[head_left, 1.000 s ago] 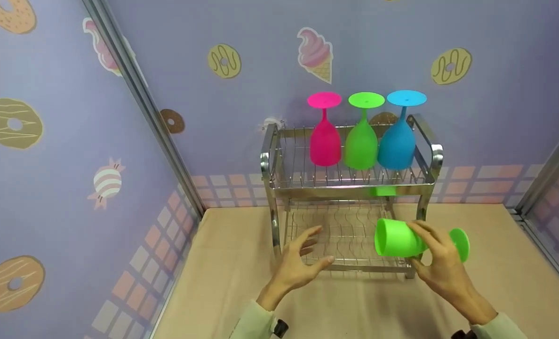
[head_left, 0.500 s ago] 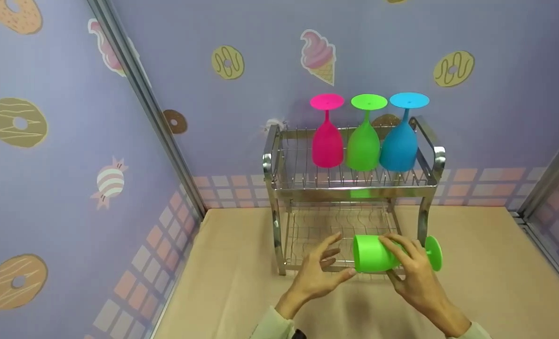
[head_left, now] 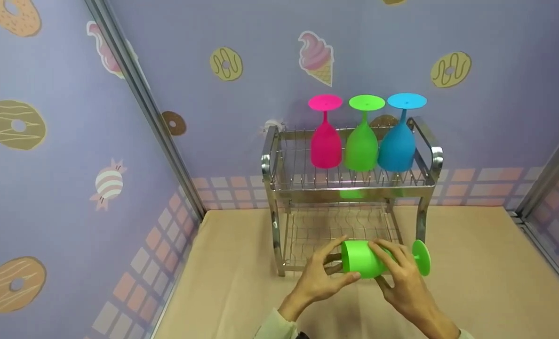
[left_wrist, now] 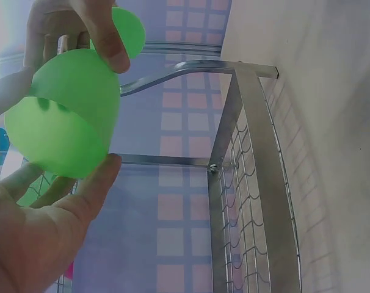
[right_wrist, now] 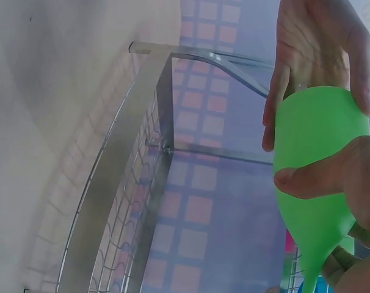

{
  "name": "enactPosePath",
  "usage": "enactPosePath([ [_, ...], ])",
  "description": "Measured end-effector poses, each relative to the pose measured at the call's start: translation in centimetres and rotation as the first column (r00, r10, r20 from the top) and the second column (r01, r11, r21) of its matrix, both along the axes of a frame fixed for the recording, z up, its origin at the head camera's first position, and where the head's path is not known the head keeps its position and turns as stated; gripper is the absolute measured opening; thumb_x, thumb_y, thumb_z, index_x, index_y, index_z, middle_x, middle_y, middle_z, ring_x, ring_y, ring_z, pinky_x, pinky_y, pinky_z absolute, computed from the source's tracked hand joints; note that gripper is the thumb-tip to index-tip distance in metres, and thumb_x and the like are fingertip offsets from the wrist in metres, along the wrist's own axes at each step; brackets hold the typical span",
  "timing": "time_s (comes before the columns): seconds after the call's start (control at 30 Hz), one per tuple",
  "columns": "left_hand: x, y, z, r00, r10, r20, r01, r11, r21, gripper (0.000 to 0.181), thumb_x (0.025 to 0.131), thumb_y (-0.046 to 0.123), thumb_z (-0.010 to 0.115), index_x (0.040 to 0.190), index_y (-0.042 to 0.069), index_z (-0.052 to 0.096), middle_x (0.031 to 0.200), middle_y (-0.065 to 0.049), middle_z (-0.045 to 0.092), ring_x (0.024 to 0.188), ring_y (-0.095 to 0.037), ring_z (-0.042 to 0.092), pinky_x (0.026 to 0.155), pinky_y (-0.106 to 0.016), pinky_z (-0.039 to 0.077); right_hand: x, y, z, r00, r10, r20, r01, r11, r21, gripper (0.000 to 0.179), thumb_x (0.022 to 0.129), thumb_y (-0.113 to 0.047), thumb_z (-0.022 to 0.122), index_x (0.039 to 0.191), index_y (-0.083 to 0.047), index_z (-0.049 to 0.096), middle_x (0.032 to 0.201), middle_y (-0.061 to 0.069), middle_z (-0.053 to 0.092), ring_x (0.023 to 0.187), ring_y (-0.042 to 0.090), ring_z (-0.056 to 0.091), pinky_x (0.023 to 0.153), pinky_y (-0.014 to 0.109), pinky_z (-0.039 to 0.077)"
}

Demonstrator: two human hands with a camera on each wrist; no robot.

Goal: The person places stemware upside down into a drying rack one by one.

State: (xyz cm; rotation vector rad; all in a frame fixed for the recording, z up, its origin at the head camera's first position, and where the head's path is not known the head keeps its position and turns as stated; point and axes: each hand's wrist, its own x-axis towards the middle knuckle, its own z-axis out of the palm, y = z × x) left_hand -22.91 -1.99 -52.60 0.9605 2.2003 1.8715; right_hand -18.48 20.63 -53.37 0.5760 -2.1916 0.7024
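Observation:
A bright green plastic goblet [head_left: 360,259] lies sideways in the air in front of the rack, mouth to the left and foot to the right. My right hand [head_left: 404,278] grips the lower bowl near the stem, the thumb across its side in the right wrist view. Around the rim are the thumb and fingers of my left hand [head_left: 319,278]; in the left wrist view its thumb [left_wrist: 102,177] touches the rim edge. On the rack's upper tier, a pink goblet [head_left: 325,150], another green goblet [head_left: 361,150] and a blue goblet [head_left: 396,150] stand upside down in a row.
The two-tier metal dish rack [head_left: 303,193] stands on a table with a beige cloth [head_left: 232,282]. Its lower wire shelf [head_left: 307,230] lies just beyond the hands. Patterned purple walls [head_left: 260,94] close off the back and sides.
My right hand has carried the green goblet left and toward me. My left hand has shifted right and taken hold of its rim. The goblets on the rack stay put.

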Motion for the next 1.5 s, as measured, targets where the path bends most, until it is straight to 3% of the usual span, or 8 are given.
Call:
enactPosePath([
  [0.27, -0.1, -0.2, 0.2, 1.000, 0.008, -0.001, -0.008, 1.000, -0.016, 0.075, 0.094, 0.035, 0.083, 0.159, 0.019, 0.048, 0.151, -0.011, 0.055, 0.126, -0.028, 0.069, 0.099, -0.036, 0.062, 0.8, -0.1, -0.6, 0.999, 0.039, -0.015, -0.040, 0.998, -0.044, 0.104, 0.052, 0.019, 0.098, 0.146, -0.003, 0.062, 0.144, 0.019, 0.063, 0.128, 0.038, 0.057, 0.126, 0.012, 0.024],
  [0.47, 0.1, -0.6, 0.5, 0.999, 0.042, -0.002, -0.042, 0.999, -0.006, 0.076, 0.093, 0.036, 0.084, 0.158, 0.017, 0.049, 0.148, -0.015, 0.057, 0.124, -0.031, 0.069, 0.097, -0.036, 0.063, 1.6, 0.1, -2.2, 0.983, 0.084, -0.162, -0.116, 0.974, -0.194, 0.047, 0.094, -0.020, 0.085, 0.130, 0.005, 0.069, 0.131, 0.024, 0.067, 0.123, 0.033, 0.058, 0.122, 0.020, 0.038],
  [0.57, 0.1, -0.8, 0.6, 0.999, 0.054, 0.000, -0.054, 0.998, 0.007, 0.076, 0.092, 0.034, 0.085, 0.157, 0.017, 0.049, 0.148, -0.017, 0.057, 0.123, -0.031, 0.069, 0.095, -0.035, 0.064, 2.1, -0.4, -3.0, 0.988, 0.048, -0.149, -0.099, 0.929, -0.357, 0.038, 0.090, -0.013, 0.088, 0.120, 0.005, 0.073, 0.118, 0.022, 0.070, 0.113, 0.022, 0.064, 0.108, 0.015, 0.048],
  [0.7, 0.2, -0.9, 0.9, 0.998, 0.064, -0.004, -0.063, 0.998, 0.013, 0.076, 0.092, 0.034, 0.085, 0.157, 0.016, 0.049, 0.146, -0.018, 0.057, 0.122, -0.033, 0.070, 0.094, -0.035, 0.064, 2.9, -1.7, -3.2, 0.993, 0.106, 0.050, -0.047, 0.753, -0.657, 0.054, 0.074, 0.021, 0.086, 0.123, 0.008, 0.069, 0.117, 0.020, 0.069, 0.108, 0.017, 0.068, 0.094, 0.017, 0.055],
  [0.87, 0.1, -0.8, 1.1, 0.997, 0.076, -0.002, -0.076, 0.997, 0.032, 0.077, 0.091, 0.035, 0.085, 0.157, 0.015, 0.048, 0.144, -0.019, 0.059, 0.121, -0.033, 0.071, 0.093, -0.035, 0.065, 3.0, -2.9, -2.1, 0.897, 0.352, 0.268, 0.129, 0.372, -0.919, 0.057, 0.096, 0.008, 0.073, 0.148, 0.005, 0.050, 0.139, 0.012, 0.059, 0.127, 0.016, 0.064, 0.106, 0.022, 0.056],
  [1.1, 0.1, -0.5, 1.1, 0.997, 0.074, -0.003, -0.074, 0.996, 0.052, 0.078, 0.091, 0.035, 0.086, 0.156, 0.015, 0.048, 0.146, -0.020, 0.058, 0.123, -0.036, 0.070, 0.092, -0.037, 0.065, 2.1, -3.3, -1.4, 0.747, 0.660, 0.074, 0.117, -0.021, -0.993, 0.076, 0.114, -0.012, 0.049, 0.170, -0.005, -0.002, 0.173, 0.014, 0.014, 0.139, 0.004, 0.054, 0.121, 0.026, 0.045],
  [1.3, 0.2, -0.4, 1.0, 0.998, 0.060, -0.013, -0.060, 0.997, 0.038, 0.080, 0.092, 0.039, 0.084, 0.157, 0.012, 0.046, 0.147, -0.019, 0.059, 0.124, -0.038, 0.070, 0.094, -0.038, 0.065, 1.8, -3.8, -1.7, 0.672, 0.737, -0.073, 0.041, -0.136, -0.990, 0.078, 0.116, -0.015, 0.040, 0.168, -0.010, -0.018, 0.179, 0.015, -0.009, 0.139, 0.000, 0.055, 0.123, 0.024, 0.041],
  [1.5, 0.2, -0.2, 1.0, 0.999, 0.051, -0.016, -0.050, 0.998, 0.031, 0.081, 0.093, 0.042, 0.084, 0.157, 0.012, 0.046, 0.149, -0.019, 0.057, 0.126, -0.036, 0.068, 0.095, -0.040, 0.064, 2.0, -3.8, -1.6, 0.686, 0.724, -0.072, 0.057, -0.152, -0.987, 0.076, 0.116, -0.011, 0.042, 0.170, -0.010, -0.012, 0.171, 0.000, 0.021, 0.141, 0.002, 0.055, 0.124, 0.026, 0.041],
])
